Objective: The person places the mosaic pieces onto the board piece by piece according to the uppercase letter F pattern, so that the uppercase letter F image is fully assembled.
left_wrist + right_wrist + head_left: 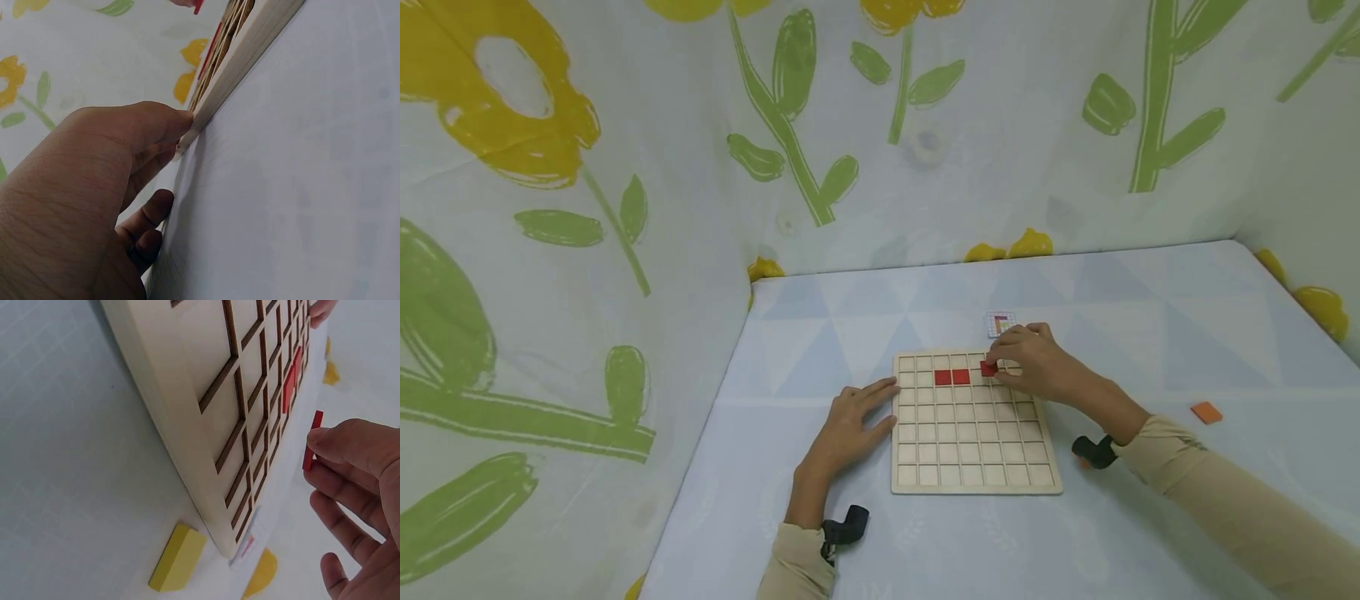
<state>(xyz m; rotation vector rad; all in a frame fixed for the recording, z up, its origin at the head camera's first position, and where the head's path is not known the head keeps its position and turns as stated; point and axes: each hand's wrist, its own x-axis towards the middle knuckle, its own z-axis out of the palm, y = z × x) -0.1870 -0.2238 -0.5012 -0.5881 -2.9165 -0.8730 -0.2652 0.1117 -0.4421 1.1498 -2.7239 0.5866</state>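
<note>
A square wooden grid board [966, 454] lies on the table, with two red tiles [951, 377] side by side in its second row from the far edge. My right hand [1033, 362] pinches another red tile [312, 440] between thumb and fingers, held over the far part of the board. In the right wrist view this tile stands apart from the board surface. My left hand [844, 427] rests at the board's left edge, its fingers extended and its thumb touching the wooden side [212, 94].
A small patterned card [1000, 323] lies just beyond the board. An orange tile [1206, 412] sits off to the right. Close to the board's edge is a yellow block [178, 557] in the right wrist view. A flowered cloth [925, 167] hangs behind the table.
</note>
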